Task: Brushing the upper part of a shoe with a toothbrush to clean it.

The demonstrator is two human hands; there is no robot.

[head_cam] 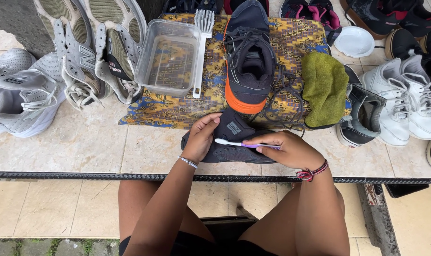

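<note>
Left hand (202, 137) on dark shoe (234, 142); toothbrush (244, 143) in right hand (291, 150)

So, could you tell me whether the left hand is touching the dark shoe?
Touching: the head view shows the left hand gripping the dark shoe.

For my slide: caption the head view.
Left hand steadies a dark shoe; right hand holds a toothbrush.

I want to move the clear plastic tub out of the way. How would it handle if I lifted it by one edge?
The clear plastic tub looks thin-walled, so probably light and a bit flexible. If it holds water, that would slosh. The white brush lying against its side might shift.
</note>
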